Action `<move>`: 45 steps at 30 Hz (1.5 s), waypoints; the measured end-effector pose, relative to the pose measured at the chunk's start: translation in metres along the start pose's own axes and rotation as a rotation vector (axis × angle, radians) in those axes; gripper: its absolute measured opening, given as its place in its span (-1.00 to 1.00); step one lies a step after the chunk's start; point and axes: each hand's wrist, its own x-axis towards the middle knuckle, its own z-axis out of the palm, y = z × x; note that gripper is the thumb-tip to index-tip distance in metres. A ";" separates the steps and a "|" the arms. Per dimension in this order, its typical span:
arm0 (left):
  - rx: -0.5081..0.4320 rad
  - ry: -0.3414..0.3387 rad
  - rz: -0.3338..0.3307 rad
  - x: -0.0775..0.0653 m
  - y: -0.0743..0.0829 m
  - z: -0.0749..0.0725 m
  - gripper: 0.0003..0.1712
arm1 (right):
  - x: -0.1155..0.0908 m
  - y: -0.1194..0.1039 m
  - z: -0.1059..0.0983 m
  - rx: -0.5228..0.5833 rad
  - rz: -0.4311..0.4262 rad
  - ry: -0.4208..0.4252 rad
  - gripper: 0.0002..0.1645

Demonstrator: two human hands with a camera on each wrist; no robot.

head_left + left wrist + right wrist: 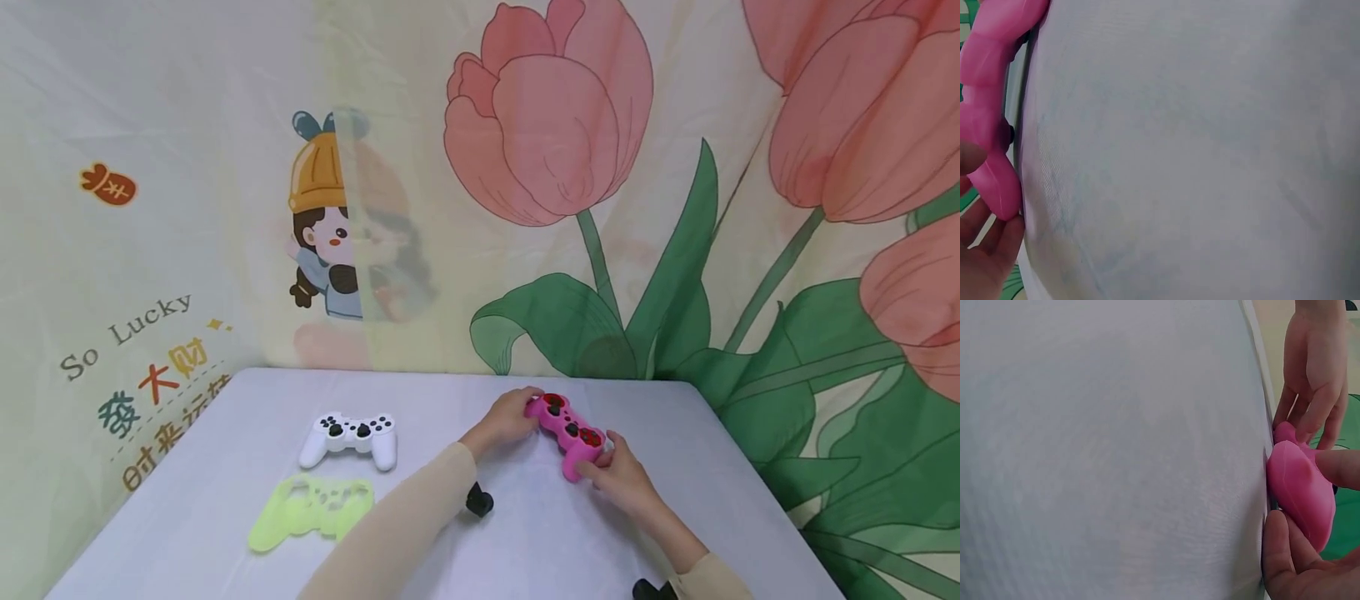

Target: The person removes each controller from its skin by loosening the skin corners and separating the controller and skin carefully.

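Observation:
A game controller in a pink cover [567, 423], with red button areas and black thumbsticks, is held between both hands near the far edge of the table. My left hand [512, 417] grips its far-left end, and my right hand [624, 482] pinches the nearer grip between thumb and fingers. In the left wrist view, the pink controller [988, 81] runs along the left edge with the left fingers around its lower grip. The right wrist view has the right hand [1300, 565] at the pink grip [1300, 494], and the other hand [1316, 369] behind it.
A white game controller [351, 433] lies on the left of the white-covered table [525, 550]. Closer in lies a flat light-green controller cover [300, 512], partly hidden by the left sleeve. Black wrist devices [480, 502] sit at both forearms. A printed curtain hangs behind.

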 end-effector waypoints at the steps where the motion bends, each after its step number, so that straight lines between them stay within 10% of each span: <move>1: -0.009 0.003 -0.005 -0.002 0.000 -0.002 -0.39 | 0.000 0.000 0.000 0.000 0.003 0.003 0.10; 22: -0.219 0.106 -0.084 -0.081 0.011 -0.039 -0.44 | -0.013 -0.010 0.006 -0.035 -0.132 -0.032 0.05; 45: -0.325 0.177 -0.073 -0.185 -0.012 -0.061 -0.44 | -0.053 -0.038 0.041 0.062 -0.239 -0.142 0.06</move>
